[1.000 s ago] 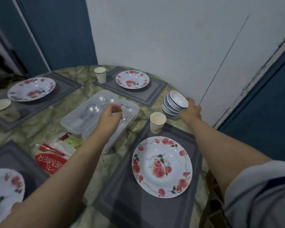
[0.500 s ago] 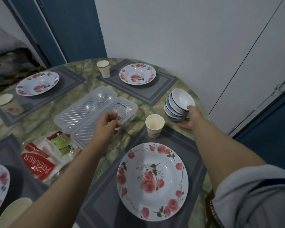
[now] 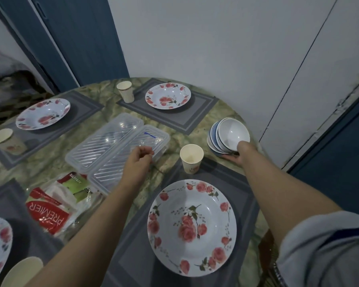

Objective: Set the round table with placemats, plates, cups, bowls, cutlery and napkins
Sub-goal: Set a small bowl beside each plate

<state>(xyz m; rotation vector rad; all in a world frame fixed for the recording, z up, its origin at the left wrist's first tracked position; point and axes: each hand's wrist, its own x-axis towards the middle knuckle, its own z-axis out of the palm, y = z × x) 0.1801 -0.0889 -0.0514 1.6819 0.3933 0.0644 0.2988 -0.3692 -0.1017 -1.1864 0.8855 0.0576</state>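
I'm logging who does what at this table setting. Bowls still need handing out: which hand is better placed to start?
The right hand. It already holds the stack of bowls at the table's edge, while the left hand hovers curled over the clear container.

White wall (image 3: 216,48) behind, blue door (image 3: 79,38) at back left, blue panel (image 3: 340,158) at right, dark patterned fabric (image 3: 10,90) at far left
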